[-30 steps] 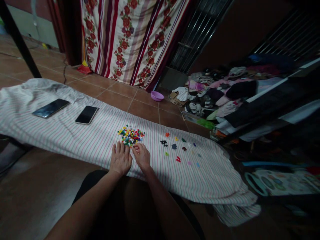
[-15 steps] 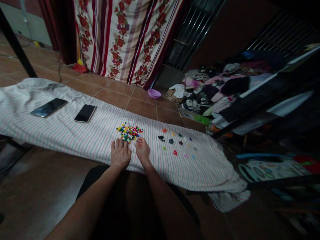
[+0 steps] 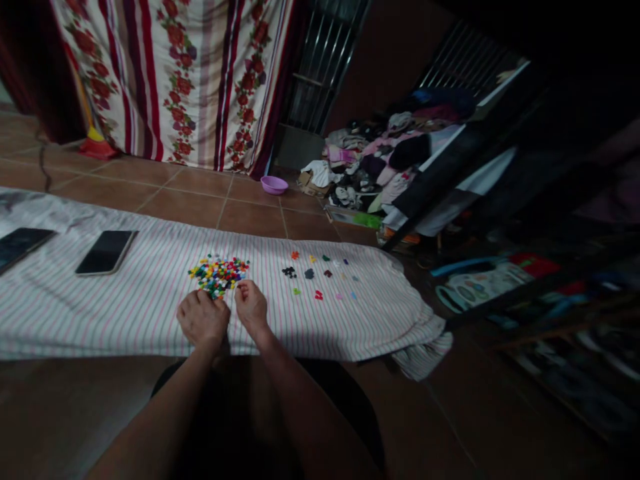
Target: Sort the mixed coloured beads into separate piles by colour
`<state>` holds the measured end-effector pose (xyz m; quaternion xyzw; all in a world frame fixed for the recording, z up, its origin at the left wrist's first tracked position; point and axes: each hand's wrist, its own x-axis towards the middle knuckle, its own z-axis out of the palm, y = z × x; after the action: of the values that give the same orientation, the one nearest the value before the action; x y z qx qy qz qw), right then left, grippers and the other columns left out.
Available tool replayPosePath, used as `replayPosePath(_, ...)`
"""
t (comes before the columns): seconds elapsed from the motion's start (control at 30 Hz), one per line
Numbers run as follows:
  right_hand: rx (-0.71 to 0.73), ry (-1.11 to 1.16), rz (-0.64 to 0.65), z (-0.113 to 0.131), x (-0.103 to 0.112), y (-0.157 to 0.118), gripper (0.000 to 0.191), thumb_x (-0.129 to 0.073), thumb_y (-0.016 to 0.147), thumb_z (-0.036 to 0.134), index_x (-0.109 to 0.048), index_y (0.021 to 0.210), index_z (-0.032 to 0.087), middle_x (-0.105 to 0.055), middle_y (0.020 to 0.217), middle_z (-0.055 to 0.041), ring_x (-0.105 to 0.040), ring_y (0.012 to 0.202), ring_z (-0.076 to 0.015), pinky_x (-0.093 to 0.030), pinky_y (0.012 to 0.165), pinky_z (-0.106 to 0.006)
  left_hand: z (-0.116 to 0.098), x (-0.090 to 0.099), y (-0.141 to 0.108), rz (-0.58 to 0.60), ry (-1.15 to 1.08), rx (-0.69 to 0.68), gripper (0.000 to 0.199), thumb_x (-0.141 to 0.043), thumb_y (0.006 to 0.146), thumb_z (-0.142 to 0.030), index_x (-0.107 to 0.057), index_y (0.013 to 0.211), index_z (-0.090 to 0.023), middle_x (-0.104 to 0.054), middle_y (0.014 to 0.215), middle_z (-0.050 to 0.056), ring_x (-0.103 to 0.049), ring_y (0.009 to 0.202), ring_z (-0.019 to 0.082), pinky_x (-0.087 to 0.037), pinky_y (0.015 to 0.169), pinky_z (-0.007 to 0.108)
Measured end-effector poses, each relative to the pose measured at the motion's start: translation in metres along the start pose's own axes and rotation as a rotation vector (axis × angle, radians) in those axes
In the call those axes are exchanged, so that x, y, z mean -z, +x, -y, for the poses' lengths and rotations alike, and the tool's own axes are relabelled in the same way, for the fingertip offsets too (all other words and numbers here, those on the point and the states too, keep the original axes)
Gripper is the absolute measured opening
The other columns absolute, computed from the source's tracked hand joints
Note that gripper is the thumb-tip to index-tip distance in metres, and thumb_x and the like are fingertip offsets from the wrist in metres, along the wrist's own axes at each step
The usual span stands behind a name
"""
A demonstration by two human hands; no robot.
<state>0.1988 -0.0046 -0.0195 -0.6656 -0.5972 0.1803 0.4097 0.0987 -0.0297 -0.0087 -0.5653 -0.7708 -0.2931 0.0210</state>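
Note:
A heap of tiny multicoloured beads or pellets (image 3: 213, 270) lies on the striped cloth in front of me. At the heap's near edge my left hand (image 3: 204, 319) rests palm down, fingers stretched forward and a little bent, holding nothing that I can see. My right hand (image 3: 253, 308) is at the heap's right edge with thumb and fingers pinched together; what is between the fingertips is too small to name. Small groups sorted by colour lie to the right, among them black pieces (image 3: 289, 272), dark grey ones (image 3: 309, 274), orange ones (image 3: 295, 255) and red ones (image 3: 319, 295).
The striped cloth (image 3: 150, 313) covers a long, low surface. Two dark-screened devices, a phone (image 3: 107, 253) and a larger one (image 3: 23, 247), lie on the left. Beyond are a purple basin (image 3: 274, 185), a flowered curtain (image 3: 200, 87) and a clothes pile (image 3: 385, 157).
The view has turned to the right, so the cloth and everything on it appear further left. Both hands stay beside the heap, the right one still pinched.

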Motion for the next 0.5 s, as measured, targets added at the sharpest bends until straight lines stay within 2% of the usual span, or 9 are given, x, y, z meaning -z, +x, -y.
replayPosePath(0.2,0.055,0.037,0.034,0.0,0.007,-0.006,0.019,-0.055,0.084,0.021,-0.063,0.1,0.027,-0.072,0.093,0.001,-0.067,0.084,-0.0165,-0.051,0.081,-0.028,-0.01,0.013,-0.003,0.004,0.017,0.003,0.043,-0.032,0.086,-0.031,-0.06,0.107,-0.005,-0.062,0.103,0.025,-0.055,0.098,0.038,-0.04,0.083,0.051)
replayPosePath(0.3,0.066,0.058,0.037,0.0,0.011,-0.009,0.019,-0.056,0.083,0.021,-0.064,0.099,0.027,-0.072,0.092,0.0009,-0.067,0.085,-0.0177,-0.052,0.081,-0.029,-0.014,0.018,-0.005,-0.018,0.017,-0.022,0.043,-0.033,0.085,-0.031,-0.06,0.109,-0.008,-0.063,0.101,0.025,-0.056,0.096,0.038,-0.04,0.082,0.052)
replayPosePath(0.5,0.048,0.147,-0.002,0.004,0.02,-0.014,0.018,-0.056,0.084,0.022,-0.065,0.097,0.029,-0.072,0.094,0.0014,-0.068,0.085,-0.0175,-0.054,0.079,-0.029,-0.016,0.015,-0.007,-0.025,0.07,-0.001,0.043,-0.028,0.088,-0.034,-0.058,0.108,-0.01,-0.062,0.099,0.022,-0.056,0.097,0.038,-0.042,0.081,0.052)
